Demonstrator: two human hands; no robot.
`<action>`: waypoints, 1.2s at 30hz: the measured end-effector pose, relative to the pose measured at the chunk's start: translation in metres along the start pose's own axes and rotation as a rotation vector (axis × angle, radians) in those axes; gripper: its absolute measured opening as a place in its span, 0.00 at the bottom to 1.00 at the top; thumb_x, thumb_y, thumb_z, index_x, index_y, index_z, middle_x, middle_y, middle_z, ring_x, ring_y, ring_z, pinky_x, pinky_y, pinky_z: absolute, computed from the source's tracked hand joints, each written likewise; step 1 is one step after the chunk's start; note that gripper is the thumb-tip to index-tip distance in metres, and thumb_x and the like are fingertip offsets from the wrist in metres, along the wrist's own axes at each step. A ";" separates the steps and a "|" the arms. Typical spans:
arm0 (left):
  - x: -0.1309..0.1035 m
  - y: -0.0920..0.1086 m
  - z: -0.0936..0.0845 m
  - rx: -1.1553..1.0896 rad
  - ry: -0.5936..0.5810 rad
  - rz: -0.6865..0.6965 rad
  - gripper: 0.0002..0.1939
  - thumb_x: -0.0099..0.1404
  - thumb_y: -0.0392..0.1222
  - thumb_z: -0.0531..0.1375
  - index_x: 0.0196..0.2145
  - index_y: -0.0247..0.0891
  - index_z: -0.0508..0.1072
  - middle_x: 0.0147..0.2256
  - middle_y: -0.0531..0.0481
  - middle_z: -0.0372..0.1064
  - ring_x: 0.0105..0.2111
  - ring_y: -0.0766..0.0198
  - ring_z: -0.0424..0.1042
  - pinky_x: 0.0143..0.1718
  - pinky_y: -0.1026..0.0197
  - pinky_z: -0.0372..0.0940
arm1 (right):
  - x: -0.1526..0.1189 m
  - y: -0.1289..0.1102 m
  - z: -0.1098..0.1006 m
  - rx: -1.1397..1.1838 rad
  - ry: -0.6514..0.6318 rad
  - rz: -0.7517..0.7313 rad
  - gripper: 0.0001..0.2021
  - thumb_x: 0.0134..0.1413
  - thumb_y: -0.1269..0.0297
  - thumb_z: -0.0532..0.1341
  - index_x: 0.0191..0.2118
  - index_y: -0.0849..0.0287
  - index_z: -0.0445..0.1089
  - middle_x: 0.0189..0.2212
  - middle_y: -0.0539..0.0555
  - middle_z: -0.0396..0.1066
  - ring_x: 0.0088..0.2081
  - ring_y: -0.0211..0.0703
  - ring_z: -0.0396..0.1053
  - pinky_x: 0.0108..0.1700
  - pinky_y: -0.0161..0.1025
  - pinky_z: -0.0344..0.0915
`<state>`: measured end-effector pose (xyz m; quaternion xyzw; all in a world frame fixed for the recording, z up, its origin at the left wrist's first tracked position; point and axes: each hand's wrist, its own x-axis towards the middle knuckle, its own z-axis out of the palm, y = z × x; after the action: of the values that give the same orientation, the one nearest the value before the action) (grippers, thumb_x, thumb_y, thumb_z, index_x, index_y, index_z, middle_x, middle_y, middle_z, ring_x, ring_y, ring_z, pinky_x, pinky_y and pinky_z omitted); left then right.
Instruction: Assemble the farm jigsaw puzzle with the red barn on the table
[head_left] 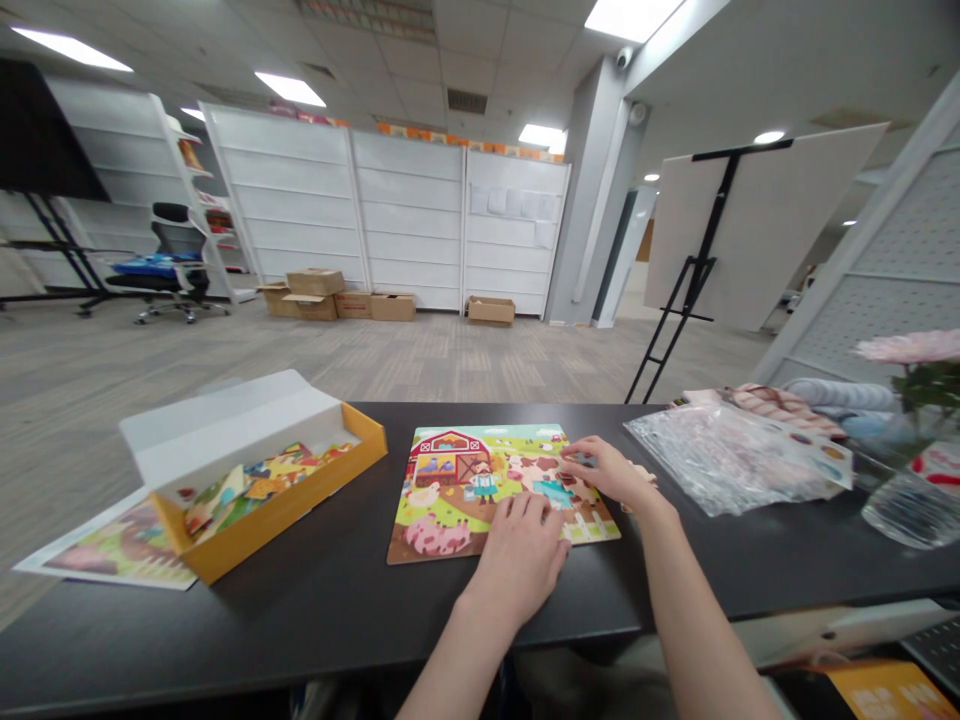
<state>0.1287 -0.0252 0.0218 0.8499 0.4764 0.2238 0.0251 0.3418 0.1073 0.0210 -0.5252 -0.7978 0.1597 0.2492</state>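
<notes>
Farm-scene puzzle board (450, 507) lies flat at the centre of the frame, on the dark table (337, 620), squarely before the person; this position appears to suit reach by both hands.

Left hand (525, 560): palm down, fingers loosely spread over the lower middle of the board, gripping nothing visible. The placement is consistent with steadying the surface.

Right hand (606, 468): arched over the board's right side, fingertips down near the printed cow. Whether a piece is pinched there cannot be determined; the bent fingers suggest fine positioning. The hands are apart, though near each other. A light-blue patch (553, 492) shows between them; whether it is print or bare backing cannot be told.

Yellow box (277, 522) stands open at left of frame, its white flap raised, presumably for access to the loose pieces (281, 472) inside. A printed sheet (124, 550) lies partly beneath it, at lower left, picture side up, possibly for reference.

Clear plastic packaging (739, 460) lies right of the board, seemingly set aside from the working area.
</notes>
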 end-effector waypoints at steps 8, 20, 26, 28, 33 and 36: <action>-0.001 0.001 -0.002 0.009 0.000 -0.003 0.08 0.71 0.44 0.56 0.46 0.43 0.70 0.47 0.46 0.68 0.51 0.53 0.65 0.53 0.51 0.62 | 0.000 -0.021 0.001 -0.036 -0.053 0.078 0.12 0.52 0.61 0.67 0.43 0.54 0.82 0.42 0.58 0.74 0.44 0.49 0.73 0.49 0.41 0.67; 0.000 -0.001 -0.001 -0.014 -0.017 0.001 0.09 0.72 0.43 0.55 0.47 0.42 0.70 0.47 0.46 0.69 0.50 0.53 0.66 0.53 0.50 0.62 | -0.002 0.005 -0.006 -0.064 0.006 0.159 0.14 0.56 0.57 0.63 0.42 0.57 0.80 0.38 0.57 0.77 0.35 0.45 0.73 0.40 0.38 0.67; 0.000 -0.001 -0.001 -0.015 -0.020 0.002 0.09 0.72 0.43 0.55 0.47 0.41 0.71 0.48 0.46 0.68 0.51 0.53 0.65 0.53 0.50 0.62 | -0.002 0.011 -0.003 -0.016 -0.031 0.175 0.14 0.50 0.57 0.66 0.42 0.56 0.78 0.30 0.51 0.76 0.31 0.41 0.70 0.34 0.35 0.63; 0.000 -0.001 0.000 -0.017 -0.021 0.003 0.09 0.72 0.43 0.55 0.47 0.41 0.71 0.48 0.46 0.68 0.51 0.53 0.65 0.53 0.50 0.62 | -0.002 0.012 -0.002 0.013 -0.046 0.171 0.14 0.50 0.57 0.66 0.42 0.56 0.78 0.28 0.50 0.75 0.30 0.40 0.69 0.33 0.35 0.61; 0.000 -0.001 -0.001 -0.018 -0.008 -0.011 0.08 0.70 0.42 0.56 0.45 0.41 0.70 0.47 0.46 0.68 0.50 0.53 0.65 0.52 0.49 0.62 | 0.000 0.016 -0.001 0.045 -0.050 0.169 0.14 0.49 0.59 0.66 0.42 0.58 0.78 0.27 0.50 0.73 0.30 0.40 0.68 0.32 0.35 0.61; 0.000 0.000 -0.003 -0.018 -0.004 -0.016 0.08 0.70 0.42 0.56 0.45 0.41 0.70 0.46 0.46 0.68 0.49 0.52 0.65 0.51 0.49 0.63 | 0.000 0.018 -0.001 0.063 -0.057 0.158 0.15 0.49 0.59 0.66 0.42 0.59 0.78 0.27 0.51 0.73 0.29 0.40 0.67 0.31 0.34 0.60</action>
<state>0.1271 -0.0255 0.0244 0.8462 0.4812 0.2260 0.0357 0.3558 0.1141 0.0127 -0.5737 -0.7553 0.2185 0.2296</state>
